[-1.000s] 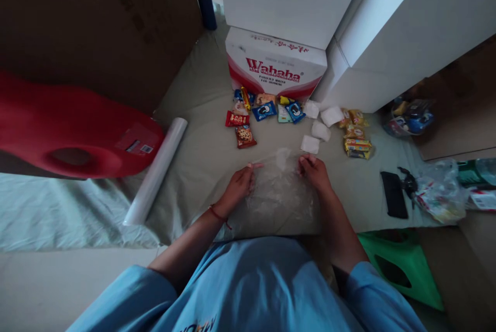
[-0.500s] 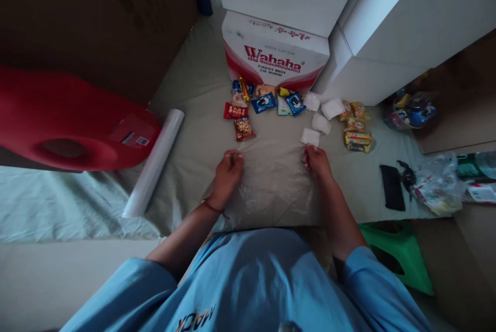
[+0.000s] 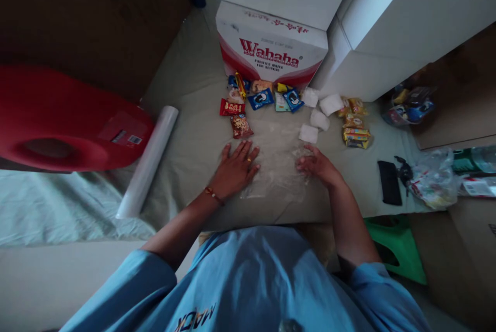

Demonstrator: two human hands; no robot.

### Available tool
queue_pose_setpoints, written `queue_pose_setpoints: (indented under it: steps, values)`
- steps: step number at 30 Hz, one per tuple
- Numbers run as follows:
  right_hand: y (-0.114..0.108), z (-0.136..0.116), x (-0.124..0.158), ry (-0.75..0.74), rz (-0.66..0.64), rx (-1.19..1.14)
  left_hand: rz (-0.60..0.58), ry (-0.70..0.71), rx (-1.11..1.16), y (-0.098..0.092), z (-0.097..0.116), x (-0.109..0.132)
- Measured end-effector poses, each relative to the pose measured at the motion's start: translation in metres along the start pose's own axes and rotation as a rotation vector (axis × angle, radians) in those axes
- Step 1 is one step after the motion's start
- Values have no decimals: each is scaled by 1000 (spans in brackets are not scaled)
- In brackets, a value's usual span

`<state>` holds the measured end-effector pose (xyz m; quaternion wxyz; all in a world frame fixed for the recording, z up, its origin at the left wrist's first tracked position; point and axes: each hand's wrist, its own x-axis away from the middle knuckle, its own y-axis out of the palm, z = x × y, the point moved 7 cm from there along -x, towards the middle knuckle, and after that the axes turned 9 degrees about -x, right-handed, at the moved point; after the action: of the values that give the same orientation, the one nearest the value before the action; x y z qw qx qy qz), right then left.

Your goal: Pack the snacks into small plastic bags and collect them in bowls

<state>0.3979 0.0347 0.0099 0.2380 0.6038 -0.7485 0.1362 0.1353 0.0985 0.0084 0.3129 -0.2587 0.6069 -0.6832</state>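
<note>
A thin clear plastic sheet or bag (image 3: 277,174) lies flat and slightly wrinkled on the cloth in front of me. My left hand (image 3: 235,171) rests palm down at its left edge, fingers spread. At its right edge is my right hand (image 3: 318,166), fingers loosely bent and apart, touching the plastic. Just beyond my left fingertips are a brown cookie packet (image 3: 241,126) and a red snack packet (image 3: 232,107). Blue snack packets (image 3: 261,99) lie farther back. Several white wrapped pieces (image 3: 308,133) sit beyond my right hand.
A Wahaha carton (image 3: 271,45) stands at the back. To the left lie a plastic film roll (image 3: 149,164) and a red container (image 3: 77,120). Yellow packets (image 3: 355,137), a black phone-like item (image 3: 389,182) and a filled plastic bag (image 3: 434,182) are on the right. A green stool (image 3: 397,249) stands below.
My left hand has gone from a pinch to lying flat with spread fingers. My right hand has loosened and moved slightly down. The plastic now lies flatter on the cloth.
</note>
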Motion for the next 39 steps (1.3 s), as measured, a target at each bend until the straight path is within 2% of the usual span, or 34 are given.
queue_pose_setpoints:
  steps: [2, 5, 8, 11, 13, 14, 16, 18, 20, 21, 23, 26, 29, 32, 34, 35, 39]
  values:
    - [-3, 16, 21, 18, -67, 66, -5, -11, -8, 1, 0, 1]
    - [-23, 34, 37, 6, -10, 89, -7, -10, 5, -1, 0, 4]
    - [-50, 37, 40, -53, 163, 218, 6, 2, 20, -1, 3, 13]
    - [-64, 9, 49, -274, 479, 567, 18, -26, 13, 0, 7, 25]
    - [-48, -17, 59, -469, 622, 756, 19, -51, 5, 2, 10, 31]
    - [-32, -27, 61, -555, 624, 814, 18, -59, 0, 2, 12, 33]
    - [9, -37, 59, -689, 485, 899, 14, -71, -14, 2, 14, 35]
    - [51, -31, 52, -771, 262, 999, 7, -75, -34, 0, 15, 35]
    - [75, -11, 43, -764, 95, 1108, 3, -65, -56, -1, 13, 36]
    - [77, 1, 37, -733, 61, 1156, 3, -53, -67, -2, 11, 37]
    - [65, 21, 30, -660, 88, 1219, 7, -20, -81, -4, 9, 39]
    - [27, 34, 34, -607, 216, 1224, 13, 3, -80, -4, 6, 43]
    - [-2, 26, 42, -602, 281, 1144, 15, 1, -53, -5, 5, 45]
    - [-8, -4, 33, -591, 373, 1013, 9, 5, -8, -6, 5, 46]
    - [9, -31, 15, -601, 413, 951, 11, 2, 13, -7, 3, 46]
    - [26, -44, 2, -620, 395, 948, 15, -1, 19, -8, 3, 46]
    - [124, -82, -58, -672, 185, 1146, 41, -3, 25, -10, 1, 48]
